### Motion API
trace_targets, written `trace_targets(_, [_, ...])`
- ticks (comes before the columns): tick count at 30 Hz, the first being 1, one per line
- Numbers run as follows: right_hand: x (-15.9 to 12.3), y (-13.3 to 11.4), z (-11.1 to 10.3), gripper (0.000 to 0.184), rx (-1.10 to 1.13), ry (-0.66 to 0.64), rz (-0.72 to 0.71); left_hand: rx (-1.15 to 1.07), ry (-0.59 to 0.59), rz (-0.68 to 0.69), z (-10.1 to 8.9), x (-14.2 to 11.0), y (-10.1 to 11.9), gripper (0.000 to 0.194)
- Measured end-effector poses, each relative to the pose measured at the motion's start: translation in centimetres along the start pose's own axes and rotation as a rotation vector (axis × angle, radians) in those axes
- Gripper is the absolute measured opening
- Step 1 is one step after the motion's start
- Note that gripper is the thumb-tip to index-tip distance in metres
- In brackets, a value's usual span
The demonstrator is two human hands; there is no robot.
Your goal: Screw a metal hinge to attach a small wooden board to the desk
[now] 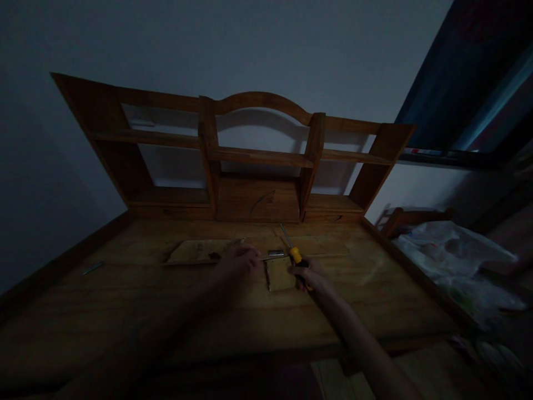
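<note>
"One right hand [307,272] grips the screwdriver [295,255] at the wooden block's [280,276] right; whether the left hand [242,260], left of it, is closed cannot be told."

"Likely hazard?"

"Slipping, the screwdriver could knock aside the metal piece [275,253] beyond the block."

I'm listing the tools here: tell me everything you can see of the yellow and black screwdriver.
The screwdriver has a thin, metallic-looking shaft and a thicker, plastic-looking handle, yellow near the shaft, dark farther back, with yellow again at the butt. The right hand grips the dark part. The shaft points forward, slanting left, over the wooden desk. The tip is too dim to make out, so I cannot tell whether it touches anything.
</note>
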State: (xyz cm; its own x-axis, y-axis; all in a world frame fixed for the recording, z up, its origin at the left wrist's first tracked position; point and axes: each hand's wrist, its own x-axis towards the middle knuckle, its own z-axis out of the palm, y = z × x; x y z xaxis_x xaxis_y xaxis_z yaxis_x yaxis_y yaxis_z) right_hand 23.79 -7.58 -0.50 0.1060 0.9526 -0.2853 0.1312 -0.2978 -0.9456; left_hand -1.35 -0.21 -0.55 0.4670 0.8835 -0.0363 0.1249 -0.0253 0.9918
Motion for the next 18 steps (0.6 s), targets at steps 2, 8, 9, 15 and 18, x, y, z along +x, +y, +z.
trace_targets(2, [0.1, -0.1, 0.5, 0.024, 0.011, -0.009, 0.001, 0.238, 0.177, 0.159, 0.4, -0.6, 0.9, 0.037])
trace_targets(8, [0.4, -0.4, 1.5, 0.027, 0.051, 0.002, -0.023, 0.669, 0.169, 0.455, 1.5, -0.7, 1.2, 0.044])
trace_targets(9, [0.4, -0.4, 1.6, 0.028, 0.053, 0.004, -0.028, 0.659, 0.134, 0.433, 1.6, -0.6, 0.9, 0.047])
trace_targets(15, [0.4, 0.0, 1.6, 0.032, 0.054, 0.013, -0.044, 0.614, 0.01, 0.452, 2.1, -0.3, 0.4, 0.052])
trace_targets(18, [0.4, 0.0, 1.4, 0.032, 0.042, 0.017, -0.041, 0.62, 0.003, 0.469, 2.2, -0.4, 0.8, 0.052])
